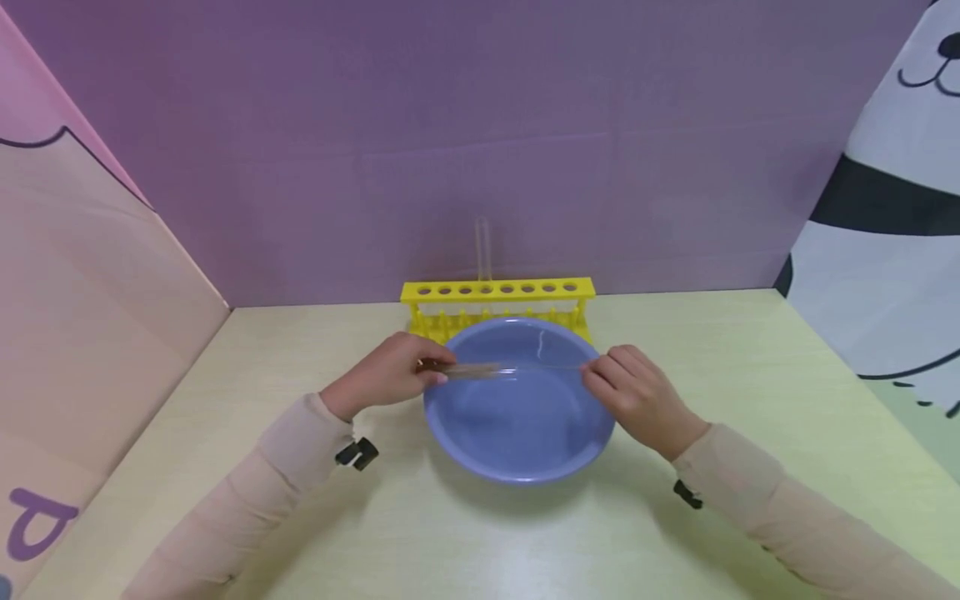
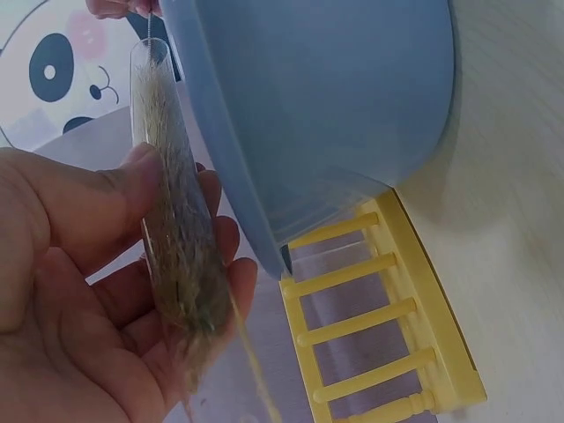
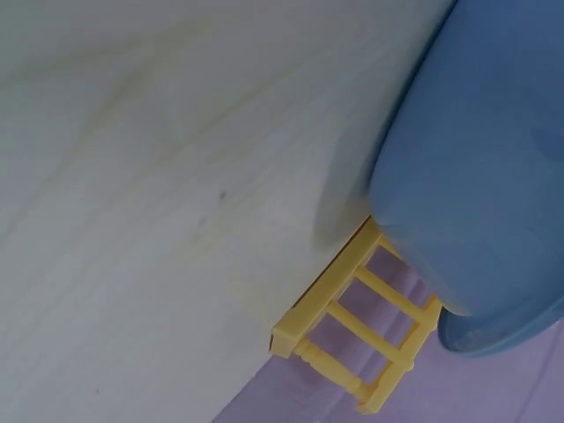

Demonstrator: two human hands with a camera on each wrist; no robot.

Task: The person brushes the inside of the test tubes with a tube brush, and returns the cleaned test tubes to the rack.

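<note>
My left hand grips a clear glass test tube between thumb and fingers, held sideways over the blue basin. Inside the tube sits a test tube brush, its pale brown bristles packed along the glass. The thin twisted wire of the brush comes out of the tube's mouth and runs across to my right hand. Curled fingers there pinch the wire's end, above the basin's right rim. The right wrist view does not show this hand.
Right behind the basin stands a yellow test tube rack, its lower part partly hidden. Another clear tube stands upright in it. The pale wooden table meets a purple backdrop at the back, with printed panels on both sides.
</note>
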